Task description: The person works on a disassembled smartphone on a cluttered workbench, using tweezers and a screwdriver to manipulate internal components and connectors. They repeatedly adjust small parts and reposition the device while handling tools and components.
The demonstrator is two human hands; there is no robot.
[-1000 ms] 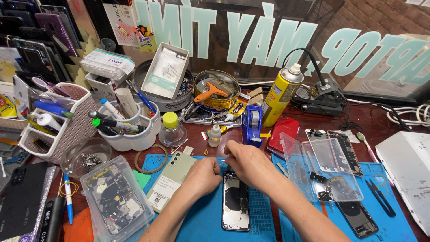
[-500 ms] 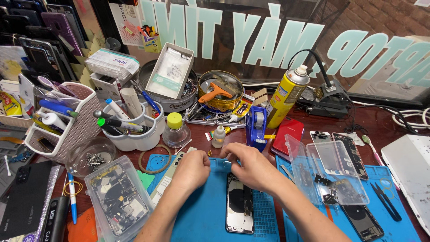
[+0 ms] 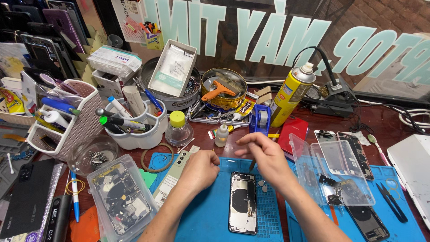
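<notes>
Both hands have been lifting off the opened phone point(image 3: 243, 202), which is lying back-open on the blue mat point(image 3: 210, 224) just below them. Left hand point(image 3: 200, 169) is curling into a loose fist, holding nothing I can make out. Right hand point(image 3: 262, 154) is pinching a thin tool point(image 3: 252, 165) — the disassembly seems mid-way, and the next move is probably calling for a steady tip among the small parts. Farther back on the counter point(image 3: 376, 118), a yellow spray can point(image 3: 291, 95) is standing upright.
</notes>
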